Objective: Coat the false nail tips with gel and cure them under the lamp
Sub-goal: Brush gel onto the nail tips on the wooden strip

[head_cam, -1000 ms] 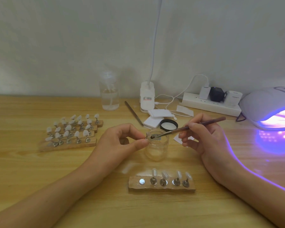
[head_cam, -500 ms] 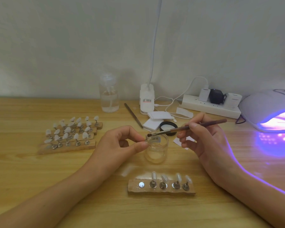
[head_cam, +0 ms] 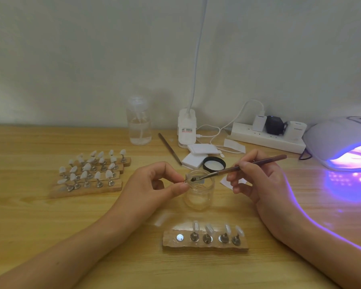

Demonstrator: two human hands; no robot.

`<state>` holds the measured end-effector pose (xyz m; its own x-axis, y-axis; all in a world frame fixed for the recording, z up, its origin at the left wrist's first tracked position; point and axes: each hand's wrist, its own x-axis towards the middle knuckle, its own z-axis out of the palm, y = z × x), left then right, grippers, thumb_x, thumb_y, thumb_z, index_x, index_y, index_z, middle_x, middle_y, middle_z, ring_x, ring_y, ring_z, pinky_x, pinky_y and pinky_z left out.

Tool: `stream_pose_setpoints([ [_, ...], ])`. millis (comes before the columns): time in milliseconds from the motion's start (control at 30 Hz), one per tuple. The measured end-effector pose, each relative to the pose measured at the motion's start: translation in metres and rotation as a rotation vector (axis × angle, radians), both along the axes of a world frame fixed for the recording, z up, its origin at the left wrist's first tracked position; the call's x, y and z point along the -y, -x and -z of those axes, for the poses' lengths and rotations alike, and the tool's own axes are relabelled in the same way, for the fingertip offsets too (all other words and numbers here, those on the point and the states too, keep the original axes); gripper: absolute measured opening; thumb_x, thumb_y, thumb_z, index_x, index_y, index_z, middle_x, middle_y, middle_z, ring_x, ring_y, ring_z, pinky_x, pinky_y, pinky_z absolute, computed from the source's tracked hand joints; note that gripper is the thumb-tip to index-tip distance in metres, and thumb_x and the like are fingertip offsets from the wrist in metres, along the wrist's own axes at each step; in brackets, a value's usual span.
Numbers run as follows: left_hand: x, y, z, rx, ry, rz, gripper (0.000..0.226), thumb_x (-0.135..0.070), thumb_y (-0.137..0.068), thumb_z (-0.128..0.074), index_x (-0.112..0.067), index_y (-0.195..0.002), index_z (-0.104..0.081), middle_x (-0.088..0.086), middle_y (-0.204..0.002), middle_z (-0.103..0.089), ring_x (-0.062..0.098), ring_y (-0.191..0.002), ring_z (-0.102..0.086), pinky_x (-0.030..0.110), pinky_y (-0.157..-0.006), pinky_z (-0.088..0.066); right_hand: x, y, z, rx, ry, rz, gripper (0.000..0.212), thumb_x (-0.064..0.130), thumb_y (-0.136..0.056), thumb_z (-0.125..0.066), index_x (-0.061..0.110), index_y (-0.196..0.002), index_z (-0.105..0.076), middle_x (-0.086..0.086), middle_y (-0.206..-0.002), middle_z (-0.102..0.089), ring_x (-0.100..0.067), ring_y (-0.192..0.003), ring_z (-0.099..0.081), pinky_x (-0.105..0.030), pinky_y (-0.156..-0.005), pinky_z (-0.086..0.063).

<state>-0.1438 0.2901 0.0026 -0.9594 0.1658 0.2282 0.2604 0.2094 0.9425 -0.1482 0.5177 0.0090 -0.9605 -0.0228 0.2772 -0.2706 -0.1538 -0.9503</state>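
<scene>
The coating step is under way. The left grip (head_cam: 154, 184), at the centre of the frame, is pinching a single tip (head_cam: 198, 181) between thumb and forefinger and holding it over the mouth of the jar (head_cam: 199, 195). The tip is small and translucent, so its exact outline is hard to make out. The right grip (head_cam: 256, 180), just right of centre, is grasping the brush (head_cam: 258, 162) like a pen. The bristle end is lying against the tip just beyond the left fingertips, with the handle slanting up towards the right.

On the bench (head_cam: 29, 236) at lower centre, a bar (head_cam: 205, 245) is carrying four tips on stands, and its leftmost magnet is showing bare. That is probably where the held tip belongs.

The next move is likely calling for light, even strokes along the tip while the left grip is keeping it steady, then seating it back on the bare magnet. Once all five are coated, the bar would be going under the lamp (head_cam: 338, 140), which is glowing violet at the right edge, well apart from the jar. More racks (head_cam: 88, 184) of tips are sitting at the left.
</scene>
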Motion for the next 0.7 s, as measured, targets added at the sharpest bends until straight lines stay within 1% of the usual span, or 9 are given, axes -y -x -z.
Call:
stream_pose_setpoints([
  [67,-0.0002,-0.0004,-0.0002,-0.008,-0.001,-0.002,0.019,-0.041,-0.064,-0.077,-0.025,-0.073,-0.069,-0.021,-0.060,-0.062,0.001,-0.045,-0.036,0.008,-0.047,-0.033,-0.0003,-0.0005,-0.0015,-0.007,0.035,-0.007,0.026,0.010,-0.095,-0.056,0.019,-0.071,-0.062,-0.008,-0.069,-0.066,-0.017,-0.067,-0.063,-0.023,-0.053,-0.051],
  [133,0.0001,-0.0003,-0.0004,-0.013,0.000,-0.006,0.019,-0.041,-0.064,-0.077,-0.025,-0.073,-0.069,-0.018,-0.065,-0.065,0.001,-0.047,-0.036,0.009,-0.048,-0.034,0.0009,-0.0012,-0.0040,-0.032,0.048,-0.052,0.019,0.018,-0.091,-0.062,0.022,-0.072,-0.063,-0.008,-0.072,-0.067,-0.017,-0.068,-0.064,-0.023,-0.053,-0.050],
  [233,0.0002,-0.0002,-0.0003,-0.013,0.001,-0.012,0.018,-0.039,-0.066,-0.077,-0.025,-0.073,-0.069,-0.016,-0.064,-0.065,0.001,-0.047,-0.035,0.009,-0.048,-0.034,0.0027,-0.0026,-0.0047,-0.025,0.005,-0.058,0.015,0.021,-0.087,-0.068,0.022,-0.073,-0.063,-0.010,-0.072,-0.068,-0.017,-0.069,-0.065,-0.023,-0.053,-0.051],
  [300,0.0001,-0.0004,0.0000,-0.016,0.000,-0.011,0.014,-0.034,-0.070,-0.078,-0.024,-0.073,-0.069,-0.017,-0.059,-0.061,0.001,-0.046,-0.035,0.009,-0.047,-0.032,0.0015,-0.0015,-0.0033,-0.006,-0.005,-0.014,0.018,0.018,-0.087,-0.064,0.022,-0.070,-0.063,-0.009,-0.069,-0.067,-0.017,-0.066,-0.064,-0.023,-0.051,-0.051],
  [367,0.0005,-0.0005,0.0005,-0.020,0.015,-0.011,0.012,-0.030,-0.074,-0.079,-0.025,-0.074,-0.068,-0.013,-0.060,-0.060,0.002,-0.047,-0.035,0.010,-0.048,-0.033,0.0001,-0.0007,-0.0029,0.008,0.031,0.001,0.023,0.014,-0.088,-0.060,0.023,-0.068,-0.063,-0.009,-0.068,-0.066,-0.016,-0.065,-0.063,-0.022,-0.050,-0.049],
  [433,0.0007,-0.0007,0.0006,-0.027,0.019,-0.010,0.011,-0.027,-0.077,-0.079,-0.026,-0.075,-0.068,-0.012,-0.061,-0.060,0.003,-0.048,-0.036,0.010,-0.049,-0.033,0.0001,-0.0004,-0.0036,-0.006,0.061,-0.039,0.019,0.019,-0.088,-0.065,0.023,-0.070,-0.063,-0.010,-0.070,-0.066,-0.016,-0.066,-0.063,-0.022,-0.050,-0.049],
  [500,0.0007,-0.0006,0.0001,-0.035,0.019,-0.008,0.012,-0.022,-0.079,-0.078,-0.026,-0.075,-0.067,-0.012,-0.066,-0.064,0.004,-0.048,-0.036,0.010,-0.049,-0.034,0.0018,-0.0015,-0.0047,-0.015,0.048,-0.075,0.013,0.022,-0.086,-0.065,0.021,-0.073,-0.063,-0.011,-0.073,-0.067,-0.017,-0.068,-0.065,-0.022,-0.051,-0.050],
  [600,0.0004,-0.0010,-0.0006,-0.049,0.028,-0.011,0.013,-0.020,-0.081,-0.077,-0.026,-0.076,-0.067,-0.004,-0.074,-0.069,0.005,-0.049,-0.037,0.012,-0.050,-0.036,0.0017,-0.0005,-0.0028,0.012,0.014,-0.036,0.016,0.021,-0.087,-0.068,0.021,-0.072,-0.062,-0.010,-0.070,-0.067,-0.017,-0.067,-0.064,-0.022,-0.051,-0.050],
  [700,-0.0001,-0.0015,-0.0011,-0.063,0.031,-0.014,0.014,-0.019,-0.082,-0.076,-0.026,-0.076,-0.066,0.000,-0.078,-0.069,0.006,-0.050,-0.037,0.012,-0.050,-0.036,0.0003,0.0007,-0.0024,0.036,0.058,-0.012,0.022,0.015,-0.089,-0.059,0.022,-0.069,-0.063,-0.010,-0.068,-0.065,-0.015,-0.065,-0.062,-0.021,-0.049,-0.048],
])
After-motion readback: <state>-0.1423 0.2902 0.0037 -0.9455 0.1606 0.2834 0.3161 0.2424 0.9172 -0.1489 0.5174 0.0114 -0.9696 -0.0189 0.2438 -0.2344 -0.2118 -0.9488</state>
